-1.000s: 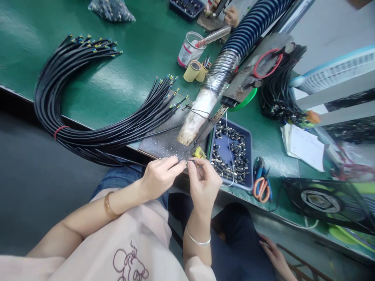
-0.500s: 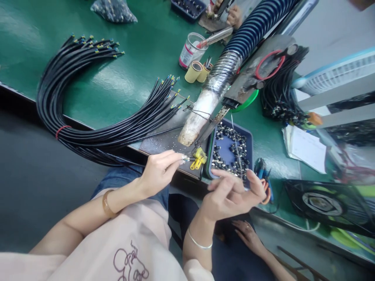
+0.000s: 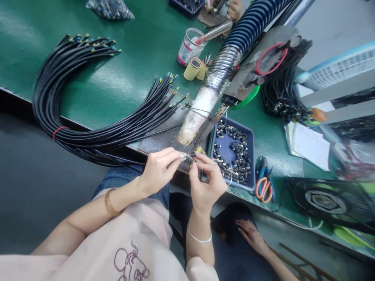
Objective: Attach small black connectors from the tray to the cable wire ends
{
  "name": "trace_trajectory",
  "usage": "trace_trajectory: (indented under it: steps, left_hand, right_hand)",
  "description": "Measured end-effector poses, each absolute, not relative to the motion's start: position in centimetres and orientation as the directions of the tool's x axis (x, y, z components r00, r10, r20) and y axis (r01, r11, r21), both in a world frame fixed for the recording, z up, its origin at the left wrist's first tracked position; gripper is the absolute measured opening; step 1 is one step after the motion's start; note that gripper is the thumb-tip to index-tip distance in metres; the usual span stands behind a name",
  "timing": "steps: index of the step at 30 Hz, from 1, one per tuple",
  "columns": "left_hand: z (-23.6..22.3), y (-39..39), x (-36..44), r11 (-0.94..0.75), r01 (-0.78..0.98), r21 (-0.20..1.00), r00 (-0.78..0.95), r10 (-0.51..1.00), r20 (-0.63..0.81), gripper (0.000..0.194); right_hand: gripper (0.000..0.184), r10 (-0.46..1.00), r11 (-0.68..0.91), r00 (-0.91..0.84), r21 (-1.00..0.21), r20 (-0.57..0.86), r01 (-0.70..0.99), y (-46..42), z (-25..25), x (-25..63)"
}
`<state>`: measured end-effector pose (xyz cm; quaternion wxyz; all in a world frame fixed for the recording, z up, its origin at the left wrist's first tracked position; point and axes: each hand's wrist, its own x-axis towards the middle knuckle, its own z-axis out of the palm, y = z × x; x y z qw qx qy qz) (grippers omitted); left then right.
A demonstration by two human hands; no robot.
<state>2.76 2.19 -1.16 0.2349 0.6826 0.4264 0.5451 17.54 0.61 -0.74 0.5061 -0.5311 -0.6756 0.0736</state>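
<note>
Left grip (image 3: pixel 159 169) pinches a small part (image 3: pixel 191 154) beside right grip (image 3: pixel 207 181), whose hold is unclear.

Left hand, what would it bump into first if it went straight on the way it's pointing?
The left hand would probably meet the small black part right ahead of it, then the right hand. Depth is hard to judge here.

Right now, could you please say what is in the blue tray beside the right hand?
Small black parts with metal ends lie in the blue tray. The right hand covers one corner, so anything there is hidden.
</note>
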Motion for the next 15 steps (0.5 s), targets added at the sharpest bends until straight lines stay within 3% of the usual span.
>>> trace_trajectory:
  steps: [5, 10, 15]
  left_hand:
    - [-1.1, 2.1, 2.8, -0.444, 0.290, 0.847, -0.019, 0.883, 0.470, 0.007]
    - [-0.3, 2.1, 2.3, -0.379, 0.188, 0.906, 0.038, 0.924, 0.379, 0.010]
    - [-0.3, 1.8, 2.3, -0.324, 0.146, 0.935, 0.093, 0.945, 0.313, 0.008]
  right_hand:
    - [0.007, 0.817, 0.396, 0.071, -0.647, 0.572, 0.652, 0.4, -0.6, 17.9]
    - [0.010, 0.750, 0.456, 0.066, -0.586, 0.659, 0.670, 0.1, 0.2, 18.1]
    - [0.010, 0.767, 0.465, -0.009, -0.545, 0.642, 0.697, -0.1, 0.1, 18.0]
